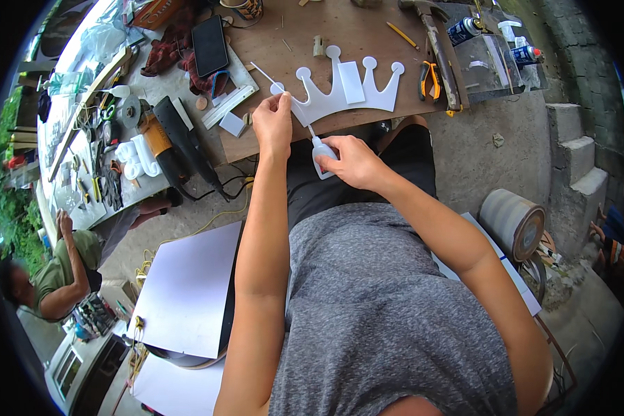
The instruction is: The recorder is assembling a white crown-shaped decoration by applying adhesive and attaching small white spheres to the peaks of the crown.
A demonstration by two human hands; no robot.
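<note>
A white crown-shaped cutout (313, 104) with round-tipped points lies at the near edge of the brown board (284, 41). On it rests a small white rectangle (351, 82). My left hand (273, 126) is closed at the crown's left end, pinching a thin white strip (264, 75) that slants up and to the left. My right hand (355, 161) is wrapped round a whitish squeeze bottle (321, 159). Its narrow nozzle points up at the crown's lower left edge, close to my left fingers; whether the tip touches cannot be made out.
Orange-handled pliers (429, 80), a hammer (433, 41) and a pencil (403, 35) lie right of the crown. Leftward are a phone (210, 45), an angle grinder (156, 135) and white rolls (137, 158). Another person (69, 267) is at the far left. Concrete steps (581, 152) rise at right.
</note>
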